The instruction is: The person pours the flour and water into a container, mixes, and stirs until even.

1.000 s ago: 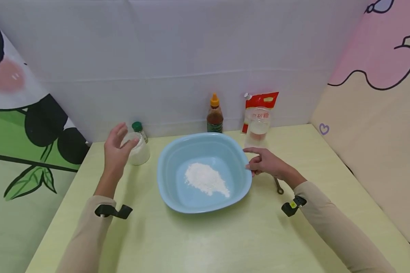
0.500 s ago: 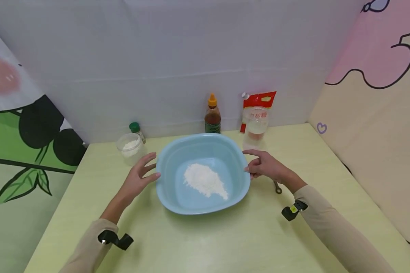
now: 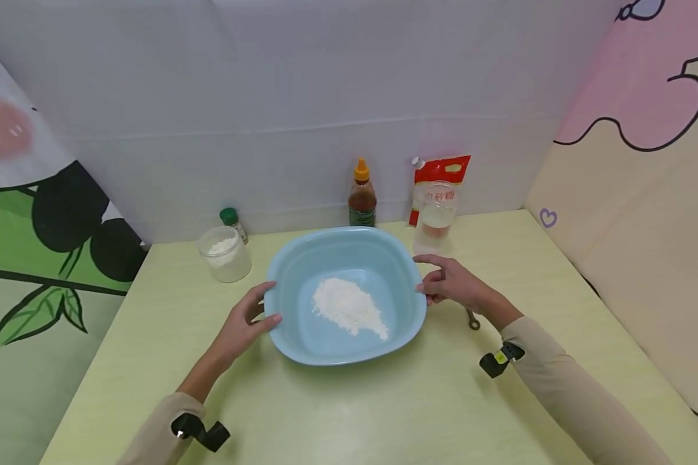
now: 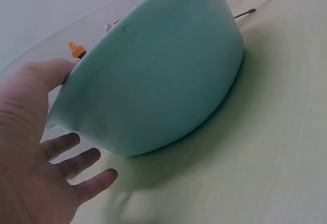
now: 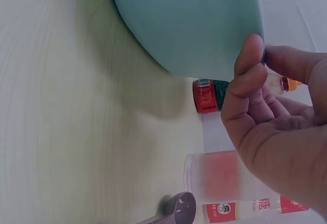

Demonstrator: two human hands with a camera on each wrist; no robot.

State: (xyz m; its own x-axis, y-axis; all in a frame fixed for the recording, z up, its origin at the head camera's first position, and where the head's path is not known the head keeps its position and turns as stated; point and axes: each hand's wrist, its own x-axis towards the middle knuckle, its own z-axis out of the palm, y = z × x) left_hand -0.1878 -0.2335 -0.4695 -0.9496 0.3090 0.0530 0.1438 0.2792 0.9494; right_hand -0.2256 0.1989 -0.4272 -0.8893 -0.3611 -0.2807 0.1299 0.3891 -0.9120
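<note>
A light blue plastic basin (image 3: 326, 349) sits on the table in the middle of the head view, with a heap of white powder (image 3: 349, 306) on its floor. My left hand (image 3: 241, 326) holds the basin's left rim, thumb over the edge. In the left wrist view its lower fingers (image 4: 84, 162) are spread below the rim, apart from the basin wall. My right hand (image 3: 454, 283) pinches the right rim between thumb and curled fingers, as the right wrist view shows.
Behind the left hand stand a clear jar (image 3: 225, 258) of white powder and a green-capped shaker (image 3: 232, 221). Along the back are a yellow-capped sauce bottle (image 3: 362, 197), a clear cup (image 3: 436, 223) and a red-topped sugar bag (image 3: 442, 169). A measuring spoon (image 5: 181, 211) lies by the right hand.
My left hand has come down from beside the jar to the basin's left rim and slid a little nearer along it. My right hand has stayed at the right rim.
</note>
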